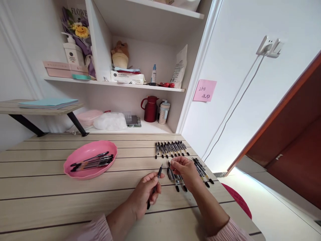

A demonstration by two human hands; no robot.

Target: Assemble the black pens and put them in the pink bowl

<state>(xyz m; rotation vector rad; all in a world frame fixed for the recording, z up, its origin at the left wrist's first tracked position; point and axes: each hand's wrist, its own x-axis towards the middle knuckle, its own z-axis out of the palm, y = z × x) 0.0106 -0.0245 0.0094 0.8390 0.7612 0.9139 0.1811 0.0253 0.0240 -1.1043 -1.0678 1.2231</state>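
My left hand [145,194] is closed around a black pen [154,186], its tip pointing up and away over the wooden table [50,197]. My right hand [184,170] pinches a small dark piece, perhaps a pen cap [170,166], just right of the pen's tip. Under the right hand lie a few loose pens [178,184]. A neat row of pens [170,148] lies further back, and more pens [203,170] sit at the right edge. A pink oval tray [75,170] to the left holds several pens [92,161].
A low wooden riser [37,108] with a teal folder stands at the back left. Shelves behind hold a red jug [150,108], a mug, a pink box, bottles and a plush toy. A pink sticky note [205,90] is on the wall. The table's right edge is near my right arm.
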